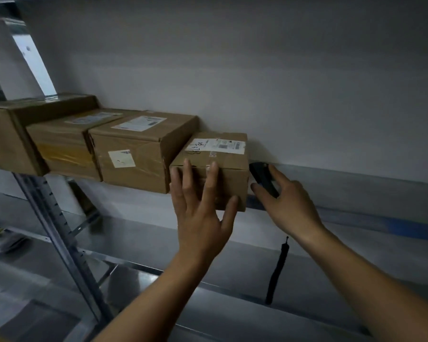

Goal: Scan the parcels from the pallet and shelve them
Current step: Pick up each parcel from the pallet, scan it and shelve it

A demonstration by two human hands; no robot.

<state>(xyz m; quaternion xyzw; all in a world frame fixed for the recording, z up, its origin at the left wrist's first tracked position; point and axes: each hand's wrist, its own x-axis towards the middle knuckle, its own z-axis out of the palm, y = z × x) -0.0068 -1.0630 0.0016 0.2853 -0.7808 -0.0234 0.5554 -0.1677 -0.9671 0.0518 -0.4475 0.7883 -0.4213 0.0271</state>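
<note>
brown cardboard lies under the left hand (203, 213): the fingers are straight and spread, the palm is upright, and the fingertips and thumb press flat on the front face of the small parcel (232, 174). the left forearm rises from the lower edge of the view, with the wrist bent back.

the right hand (288, 202) reaches in from the lower right. its thumb and fingers curl round the black scanner (261, 177) and grip it just right of the parcel, at shelf level. a black wrist strap (277, 272) hangs below the right wrist.

the small parcel stands on the metal shelf (356, 183), close to the grey wall (257, 82). a white label (218, 145) with handwriting lies on its top face.

three larger parcels stand in a row to its left on the same shelf:
- the nearest box (139, 154), just beside it
- the taped box (64, 144)
- the end box (13, 137)

a perforated steel upright (59, 230) carries the shelf at left. a lower shelf (158, 243) runs beneath.
</note>
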